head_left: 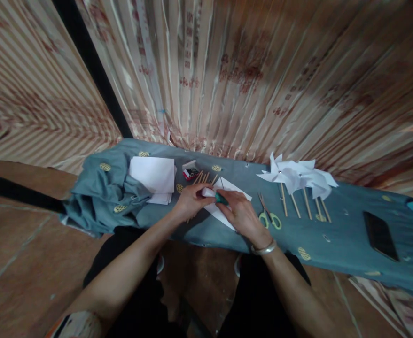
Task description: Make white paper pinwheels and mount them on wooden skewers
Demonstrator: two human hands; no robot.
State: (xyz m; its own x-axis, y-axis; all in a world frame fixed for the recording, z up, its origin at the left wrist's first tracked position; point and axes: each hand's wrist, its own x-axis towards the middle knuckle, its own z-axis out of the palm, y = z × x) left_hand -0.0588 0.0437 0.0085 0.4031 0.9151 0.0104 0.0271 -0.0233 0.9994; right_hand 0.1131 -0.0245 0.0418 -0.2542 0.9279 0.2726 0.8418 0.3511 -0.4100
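Observation:
Both of my hands meet over the middle of the cloth-covered bench. Between them is a glue stick (208,192) with a white body and a green end. My left hand (193,201) is closed around the white body. The green end sits in the fingers of my right hand (242,212), which wears a bracelet at the wrist. Under the hands lies a white sheet of paper (236,187) with a cut line, partly covered by them. Several thin wooden sticks (202,177) lie just behind and under my left hand.
A stack of white paper (152,173) and a small red box (191,171) of dark pieces are at left. To the right lie green-handled scissors (269,217), several white paper pinwheels (300,174) on sticks, and a dark phone (380,234). Bunched cloth (102,197) covers the left end.

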